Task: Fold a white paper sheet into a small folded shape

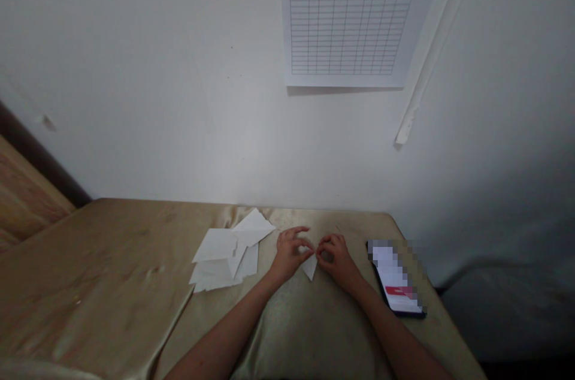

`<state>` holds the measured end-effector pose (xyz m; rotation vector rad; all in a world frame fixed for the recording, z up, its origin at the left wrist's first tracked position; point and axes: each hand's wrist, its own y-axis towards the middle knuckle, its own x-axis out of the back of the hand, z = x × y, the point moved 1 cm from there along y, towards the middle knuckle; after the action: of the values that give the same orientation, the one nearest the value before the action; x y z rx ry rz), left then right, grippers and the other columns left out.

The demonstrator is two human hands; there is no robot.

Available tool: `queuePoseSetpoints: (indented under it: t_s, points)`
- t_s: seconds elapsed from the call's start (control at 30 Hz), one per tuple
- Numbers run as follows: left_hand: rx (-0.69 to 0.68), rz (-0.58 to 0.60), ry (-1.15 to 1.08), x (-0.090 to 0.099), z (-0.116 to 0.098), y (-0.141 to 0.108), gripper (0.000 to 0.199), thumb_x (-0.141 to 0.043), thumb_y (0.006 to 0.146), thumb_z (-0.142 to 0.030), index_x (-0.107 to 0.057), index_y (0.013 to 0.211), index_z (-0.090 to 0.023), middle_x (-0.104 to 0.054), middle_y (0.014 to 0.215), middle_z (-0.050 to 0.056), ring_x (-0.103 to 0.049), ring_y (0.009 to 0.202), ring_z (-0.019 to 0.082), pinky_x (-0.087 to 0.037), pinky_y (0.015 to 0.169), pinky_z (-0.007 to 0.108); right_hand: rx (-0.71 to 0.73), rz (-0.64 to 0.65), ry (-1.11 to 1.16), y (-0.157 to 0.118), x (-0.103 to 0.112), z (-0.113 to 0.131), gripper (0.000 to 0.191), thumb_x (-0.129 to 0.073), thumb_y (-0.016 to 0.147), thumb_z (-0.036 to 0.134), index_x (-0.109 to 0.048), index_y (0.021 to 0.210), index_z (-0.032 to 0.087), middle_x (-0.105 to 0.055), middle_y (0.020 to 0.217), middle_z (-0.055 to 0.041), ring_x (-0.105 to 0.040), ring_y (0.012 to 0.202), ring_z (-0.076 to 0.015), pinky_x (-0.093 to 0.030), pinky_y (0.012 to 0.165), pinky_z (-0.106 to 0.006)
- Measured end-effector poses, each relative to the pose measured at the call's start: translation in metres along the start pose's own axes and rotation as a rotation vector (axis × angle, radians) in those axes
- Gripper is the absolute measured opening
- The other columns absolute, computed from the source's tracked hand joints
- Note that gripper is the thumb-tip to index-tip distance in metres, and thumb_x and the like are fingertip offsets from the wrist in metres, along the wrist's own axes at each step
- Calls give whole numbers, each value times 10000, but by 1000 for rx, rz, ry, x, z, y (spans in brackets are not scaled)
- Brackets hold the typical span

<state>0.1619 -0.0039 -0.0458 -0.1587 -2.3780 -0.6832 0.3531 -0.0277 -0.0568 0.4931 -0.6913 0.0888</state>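
A small folded piece of white paper (309, 268) is between my hands, its pointed end toward me. My left hand (291, 253) pinches its upper edge between thumb and index finger, the other fingers curled loosely above. From the other side, my right hand (336, 257) holds the paper's right corner with thumb and fingertips pressed together. The fingertips of both hands nearly meet and hide the upper part of the paper. Left of my left hand lies a loose pile of white paper sheets (215, 245), overlapping at different angles.
A phone (395, 284) with a lit, partly blurred screen lies right of my right arm. Shiny beige cloth (121, 272) covers the surface. Behind it rises a white wall (179, 98) with a printed table sheet (345, 32) and a pale strip (426, 62).
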Motion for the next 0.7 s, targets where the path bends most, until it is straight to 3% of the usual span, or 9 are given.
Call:
queuePoseSetpoints:
  t_s: [0.37,0.7]
  points:
    - [16,-119,-67,9,6,1,64,-803,745,-217,-769,765,-267,-664,1271,37,-568,1203,266,-407,1065,477,-23,4,-6,0,1,1,64,-664,836,193,-698,837,248,-591,1029,-55,-485,1107,-238,-406,1011,-413]
    - [-3,-121,-84,10,7,0,25,-794,773,-300,-785,787,-282,-682,1242,42,-582,1182,265,-429,1056,481,-28,-17,4,-1,2,3,60,-658,838,208,-696,855,252,-602,1031,-52,-503,1102,-239,-414,1018,-430]
